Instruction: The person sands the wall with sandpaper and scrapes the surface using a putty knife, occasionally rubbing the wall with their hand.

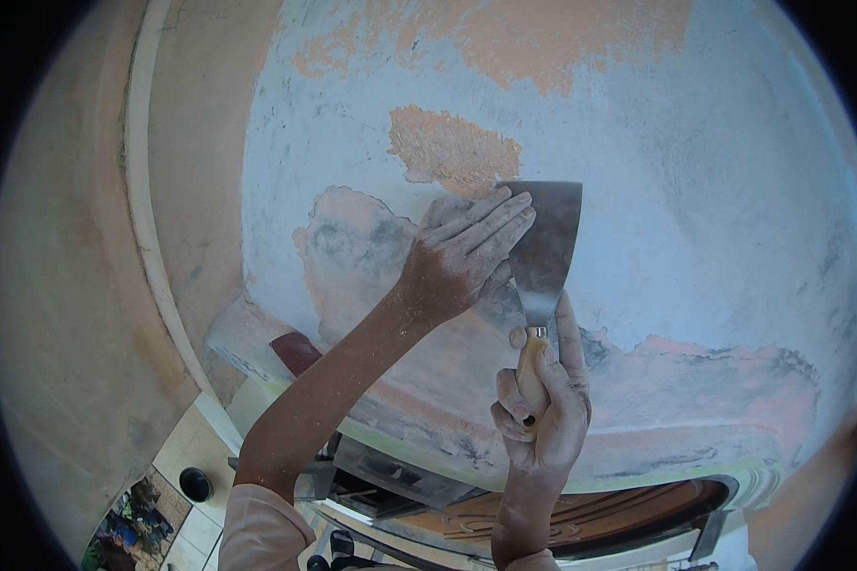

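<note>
My right hand (560,404) is closed round the wooden handle of a putty knife (549,233), its forefinger stretched up beside the neck. The wide metal blade points up, with its straight edge at a peach-coloured bare patch (457,147) on the wall. White dust covers both hands. My left hand (471,238) is open, fingers stretched out together, their tips over the left side of the blade. Behind them is a wall (695,228) with pale blue paint. A rough pinkish-grey patch (352,238) spreads below and left of the left hand.
A dark red piece (296,353) sits on the ledge behind my left forearm. Below the wall is a brown carved wooden panel (609,519) with dark framing. A black bucket (195,484) stands on the tiled floor at lower left, near plants (129,533).
</note>
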{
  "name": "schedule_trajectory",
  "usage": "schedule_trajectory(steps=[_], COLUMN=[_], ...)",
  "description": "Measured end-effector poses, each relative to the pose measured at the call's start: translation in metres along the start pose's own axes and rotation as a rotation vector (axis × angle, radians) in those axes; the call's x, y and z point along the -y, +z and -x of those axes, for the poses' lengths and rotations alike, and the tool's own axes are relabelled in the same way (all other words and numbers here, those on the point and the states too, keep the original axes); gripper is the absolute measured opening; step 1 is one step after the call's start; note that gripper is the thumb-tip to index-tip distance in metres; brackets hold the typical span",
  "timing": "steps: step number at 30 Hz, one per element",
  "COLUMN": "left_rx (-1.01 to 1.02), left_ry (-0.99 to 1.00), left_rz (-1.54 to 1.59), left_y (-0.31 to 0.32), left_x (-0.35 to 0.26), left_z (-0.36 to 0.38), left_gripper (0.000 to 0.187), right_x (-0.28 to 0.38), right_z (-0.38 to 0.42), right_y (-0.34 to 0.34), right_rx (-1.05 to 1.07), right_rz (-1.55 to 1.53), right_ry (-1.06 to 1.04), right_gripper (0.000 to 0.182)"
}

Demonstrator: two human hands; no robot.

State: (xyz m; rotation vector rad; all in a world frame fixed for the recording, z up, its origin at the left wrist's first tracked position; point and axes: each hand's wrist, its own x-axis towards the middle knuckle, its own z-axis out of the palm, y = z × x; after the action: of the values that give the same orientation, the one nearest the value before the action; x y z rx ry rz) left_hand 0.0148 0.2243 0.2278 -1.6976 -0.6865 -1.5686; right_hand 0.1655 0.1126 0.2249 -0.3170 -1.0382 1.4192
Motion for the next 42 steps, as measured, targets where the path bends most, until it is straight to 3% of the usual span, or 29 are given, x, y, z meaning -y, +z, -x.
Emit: schedule_trajectory(steps=[3, 21, 24, 27, 30, 33, 42], left_rx=[0.062, -0.033, 0.081, 0.044, -0.044, 0.022, -0.014], left_ry=[0.02, -0.011, -0.017, -0.017, -0.013, 0.008, -0.038], left_rz=[-0.012, 0.055, 0.051, 0.047, 0.027, 0.076, 0.073], left_y=[0.001, 0.008, 0.004, 0.008, 0.008, 0.012, 0.009], left_x=[-0.009, -0.003, -0.014, -0.013, -0.013, -0.015, -0.014], left_z=[0.004, 0.0, 0.003, 0.004, -0.003, 0.004, -0.002], left_gripper=[0.044, 0.048, 0.048, 0.049, 0.035, 0.05, 0.046], right_x=[0.002, 0.009, 0.013, 0.014, 0.014, 0.015, 0.019], right_z=[0.003, 0.002, 0.005, 0.005, 0.002, 0.003, 0.005], right_y=[-0.001, -0.004, -0.005, -0.01, -0.005, -0.011, -0.005], right_rx=[0.01, 0.018, -0.001, 0.002, -0.007, -0.007, -0.002], right_rz=[-0.015, 0.027, 0.045, 0.03, 0.019, 0.035, 0.053], right_ry=[0.001, 0.006, 0.01, 0.015, 0.009, 0.007, 0.028], right_gripper=[0.051, 0.052, 0.052, 0.052, 0.052, 0.052, 0.052])
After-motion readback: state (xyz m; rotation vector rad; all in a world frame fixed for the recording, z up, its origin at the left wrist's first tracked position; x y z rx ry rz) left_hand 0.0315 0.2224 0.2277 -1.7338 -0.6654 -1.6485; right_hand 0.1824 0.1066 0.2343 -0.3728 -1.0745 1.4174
